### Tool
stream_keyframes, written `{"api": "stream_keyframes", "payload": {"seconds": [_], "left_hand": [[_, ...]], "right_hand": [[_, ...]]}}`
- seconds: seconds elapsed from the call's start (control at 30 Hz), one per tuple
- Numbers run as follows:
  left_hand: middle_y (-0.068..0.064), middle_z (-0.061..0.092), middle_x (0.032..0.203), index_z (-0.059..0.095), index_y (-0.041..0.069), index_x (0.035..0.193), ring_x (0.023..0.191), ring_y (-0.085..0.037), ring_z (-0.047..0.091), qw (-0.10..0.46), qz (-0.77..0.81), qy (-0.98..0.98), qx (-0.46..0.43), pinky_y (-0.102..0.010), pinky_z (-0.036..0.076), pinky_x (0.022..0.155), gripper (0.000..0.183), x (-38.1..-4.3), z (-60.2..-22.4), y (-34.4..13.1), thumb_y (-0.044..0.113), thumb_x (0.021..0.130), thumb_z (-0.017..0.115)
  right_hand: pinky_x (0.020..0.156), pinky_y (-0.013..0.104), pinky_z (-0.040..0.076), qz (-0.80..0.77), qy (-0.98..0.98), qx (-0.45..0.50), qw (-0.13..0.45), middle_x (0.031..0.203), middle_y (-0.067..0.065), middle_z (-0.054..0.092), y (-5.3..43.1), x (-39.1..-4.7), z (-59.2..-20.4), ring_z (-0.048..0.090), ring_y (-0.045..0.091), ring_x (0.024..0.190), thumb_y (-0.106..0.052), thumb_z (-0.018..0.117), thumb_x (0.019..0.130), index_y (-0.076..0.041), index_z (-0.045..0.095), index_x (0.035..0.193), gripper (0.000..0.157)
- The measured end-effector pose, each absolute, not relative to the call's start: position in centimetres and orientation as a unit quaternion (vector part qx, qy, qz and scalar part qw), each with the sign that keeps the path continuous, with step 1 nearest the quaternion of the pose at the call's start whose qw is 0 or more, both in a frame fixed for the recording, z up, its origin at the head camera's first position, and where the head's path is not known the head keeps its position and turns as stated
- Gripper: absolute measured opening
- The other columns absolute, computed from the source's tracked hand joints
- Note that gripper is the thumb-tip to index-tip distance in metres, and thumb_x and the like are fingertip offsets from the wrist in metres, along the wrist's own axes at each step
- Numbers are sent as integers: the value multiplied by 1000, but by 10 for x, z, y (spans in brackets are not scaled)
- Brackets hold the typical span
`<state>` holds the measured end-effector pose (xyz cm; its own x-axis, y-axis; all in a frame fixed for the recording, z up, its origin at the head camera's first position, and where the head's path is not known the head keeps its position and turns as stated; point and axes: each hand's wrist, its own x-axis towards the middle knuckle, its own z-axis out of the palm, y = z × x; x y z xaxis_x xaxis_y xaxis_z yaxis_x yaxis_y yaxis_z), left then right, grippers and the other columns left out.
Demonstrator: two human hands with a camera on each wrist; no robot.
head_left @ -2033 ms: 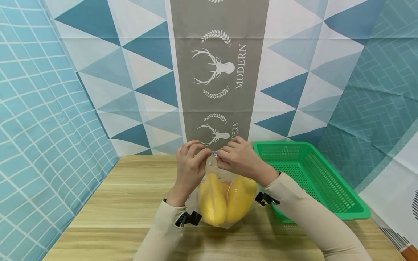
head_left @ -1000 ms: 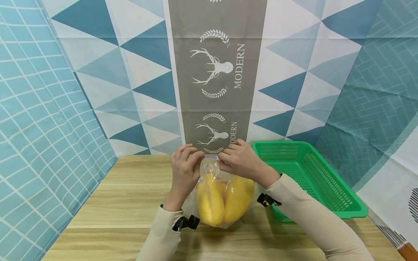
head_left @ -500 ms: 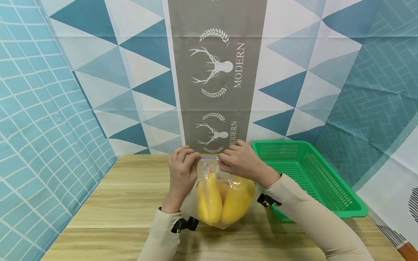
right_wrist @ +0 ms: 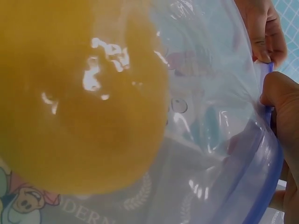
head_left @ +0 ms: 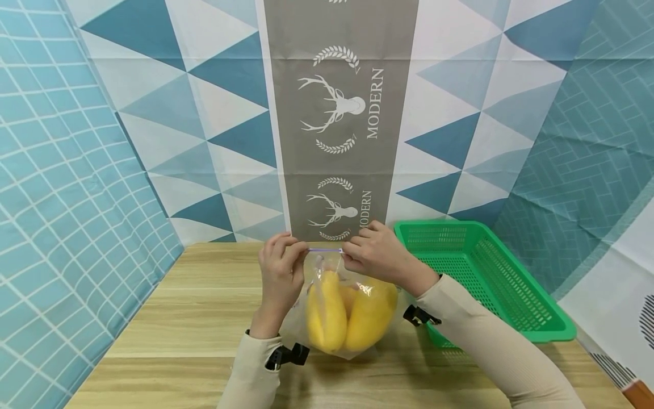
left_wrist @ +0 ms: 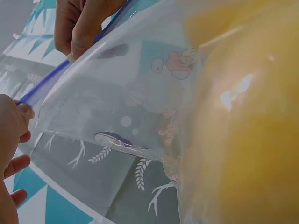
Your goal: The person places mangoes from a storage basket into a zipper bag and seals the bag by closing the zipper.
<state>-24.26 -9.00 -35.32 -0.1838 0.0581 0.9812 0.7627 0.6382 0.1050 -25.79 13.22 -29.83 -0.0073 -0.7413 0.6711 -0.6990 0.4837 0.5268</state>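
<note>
A clear zip bag [head_left: 327,262] with a purple-blue seal strip and cartoon prints stands on the table. Inside are large yellow fruits [head_left: 370,318] that look like mangoes, and something pinkish-orange sits behind them. My left hand [head_left: 280,272] pinches the left end of the seal strip between thumb and finger. Gripped by my right hand [head_left: 377,254] is the same strip further right, at a small pale slider [left_wrist: 70,58]. A straight stretch of the strip [left_wrist: 46,83] runs taut between the hands. In the right wrist view, the strip [right_wrist: 267,172] beyond my right thumb bows outward.
To the right stands a green plastic basket [head_left: 549,304] with perforated walls, partly behind my right forearm. The wooden table [head_left: 204,318] reaches left to a blue tiled-pattern sheet [head_left: 56,170]. A patterned cloth [head_left: 352,34] hangs behind the bag.
My left hand has moved left and slightly down, away from the right hand, so more of the seal strip shows between them. The right hand stays almost in place; the fruits barely shift.
</note>
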Motion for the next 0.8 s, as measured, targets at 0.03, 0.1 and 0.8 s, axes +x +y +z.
{"api": "stream_keyframes", "payload": {"seconds": [0.03,0.1,0.8], "left_hand": [[-9,59,90,66,6,87,103,-38,56,568,-312,-704,-290,-59,37,80,15,-242,-354,-90,-6,82,71],[-10,59,90,66,7,88,104,-38,56,566,-316,-706,-286,-60,37,82,14,-242,-354,-91,-6,82,71],[-11,60,92,67,5,89,106,-40,55,555,-323,-720,-264,-62,37,83,6,-237,-362,-101,-1,90,67]], "right_hand": [[55,31,36,-22,-710,508,488,53,-6,46,132,-257,-298,44,14,48,-15,52,90,-15,50,66,24],[55,31,36,-22,-711,508,487,53,-6,45,133,-257,-298,43,14,48,-14,54,89,-15,50,66,23],[52,30,30,-14,-718,510,474,52,-6,39,139,-255,-302,38,13,46,-12,54,87,-16,44,64,25]]}}
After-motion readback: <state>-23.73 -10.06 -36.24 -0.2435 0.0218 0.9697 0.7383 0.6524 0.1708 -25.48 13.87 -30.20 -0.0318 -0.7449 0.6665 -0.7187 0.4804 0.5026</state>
